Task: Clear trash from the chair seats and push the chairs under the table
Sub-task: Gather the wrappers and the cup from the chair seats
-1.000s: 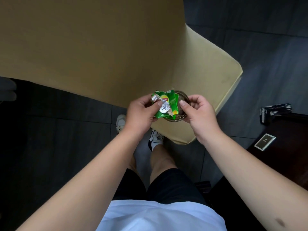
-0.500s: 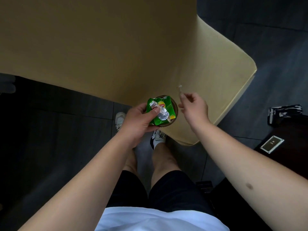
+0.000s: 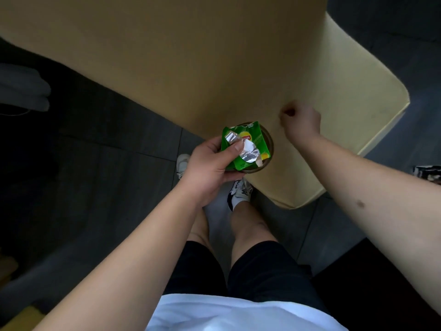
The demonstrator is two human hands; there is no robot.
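A yellow chair fills the top of the view, its broad tan back point(image 3: 167, 56) on the left and its paler seat point(image 3: 362, 99) on the right. My left hand point(image 3: 210, 166) holds a round brown cup point(image 3: 270, 144) at the seat's near edge. A green tea wrapper point(image 3: 253, 137) and a crumpled foil piece point(image 3: 249, 152) lie on the cup, pinned by my thumb. My right hand point(image 3: 300, 123) hovers low over the seat to the right of the cup, fingers curled shut. I cannot see anything between them.
Dark tiled floor point(image 3: 107, 175) surrounds the chair. A dark piece of furniture point(image 3: 381, 283) stands at the lower right, with a black-and-white object point(image 3: 429, 172) at the right edge. A grey bundle point(image 3: 23, 91) lies at the far left. My feet stand by the chair's near corner.
My right hand left the cup, moved right and away over the seat, and curled shut. My left hand kept hold of the cup with the wrapper and foil.
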